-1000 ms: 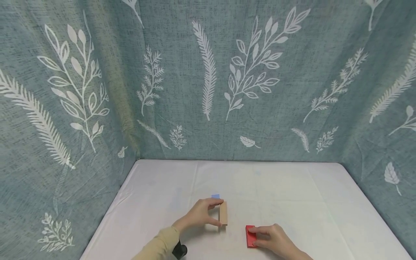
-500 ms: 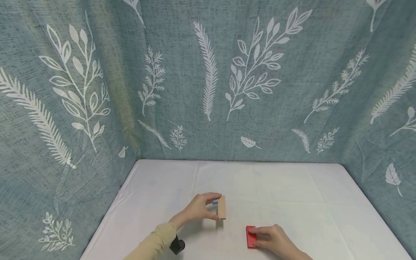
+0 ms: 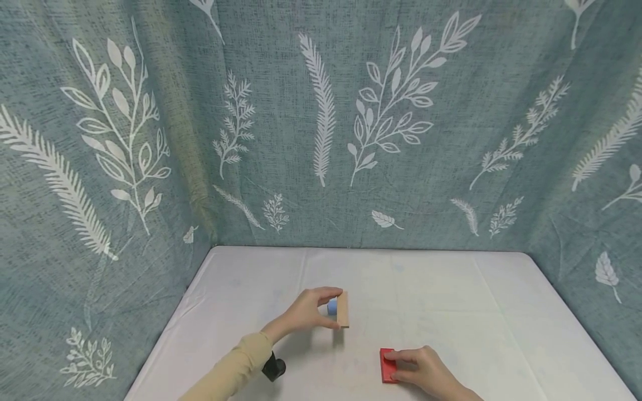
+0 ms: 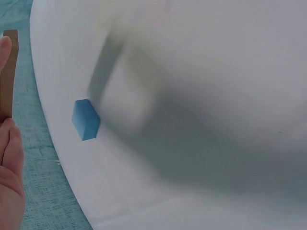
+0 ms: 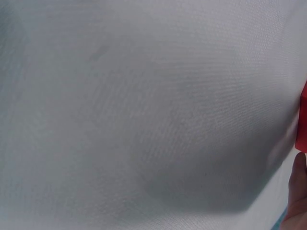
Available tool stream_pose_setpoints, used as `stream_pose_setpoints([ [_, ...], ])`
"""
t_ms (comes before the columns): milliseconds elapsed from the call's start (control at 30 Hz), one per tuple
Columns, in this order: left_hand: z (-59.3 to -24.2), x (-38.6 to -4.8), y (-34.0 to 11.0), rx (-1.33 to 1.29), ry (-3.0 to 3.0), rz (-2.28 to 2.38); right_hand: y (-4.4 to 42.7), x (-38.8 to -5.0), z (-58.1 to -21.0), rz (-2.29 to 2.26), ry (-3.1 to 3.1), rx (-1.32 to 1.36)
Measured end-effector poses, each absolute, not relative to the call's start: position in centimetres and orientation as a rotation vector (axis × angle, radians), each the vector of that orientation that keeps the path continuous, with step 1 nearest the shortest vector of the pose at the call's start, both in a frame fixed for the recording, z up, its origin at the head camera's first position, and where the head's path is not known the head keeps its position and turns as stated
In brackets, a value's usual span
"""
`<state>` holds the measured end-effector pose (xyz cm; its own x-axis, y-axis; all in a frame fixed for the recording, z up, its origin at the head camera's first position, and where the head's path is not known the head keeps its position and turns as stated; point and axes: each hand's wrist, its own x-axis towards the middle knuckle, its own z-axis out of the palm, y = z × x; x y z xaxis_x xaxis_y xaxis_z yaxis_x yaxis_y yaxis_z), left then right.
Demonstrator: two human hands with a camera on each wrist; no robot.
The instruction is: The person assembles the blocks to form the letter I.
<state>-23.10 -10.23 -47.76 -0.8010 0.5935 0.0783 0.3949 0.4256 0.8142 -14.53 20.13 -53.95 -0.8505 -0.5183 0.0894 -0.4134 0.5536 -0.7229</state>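
In the head view my left hand (image 3: 307, 309) grips a plain wooden block (image 3: 343, 309) by its two ends, between thumb and fingers. The left wrist view shows this wooden block (image 4: 8, 74) held above the table, its shadow on the cloth. A small blue block (image 4: 86, 120) stands on the table, apart from the hand; from the head camera the blue block (image 3: 332, 307) is partly hidden behind the wooden one. To the right, my right hand (image 3: 425, 368) holds a red block (image 3: 388, 366) with thumb and fingers, low at the table. Only the red block's edge (image 5: 301, 124) enters the right wrist view.
A white cloth covers the table (image 3: 451, 312). Teal curtains (image 3: 281, 139) with white leaf prints stand behind it and along both sides. A black wrist device (image 3: 273, 367) sits on my left wrist, below the sleeve cuff.
My left hand has lifted the wooden block and carried it away from me, towards the blue block. The right hand and the red block have stayed in place.
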Motion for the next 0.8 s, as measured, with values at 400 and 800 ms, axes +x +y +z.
stream_pose_setpoints([
  [400,-46.9,-23.0,-8.8,0.853,2.411,1.35,20.2,-14.6,-53.8,-1.185,2.619,-0.778],
  [800,-46.6,-22.9,-7.3,0.875,2.425,1.319,20.3,-14.5,-53.8,-1.178,2.628,-0.783],
])
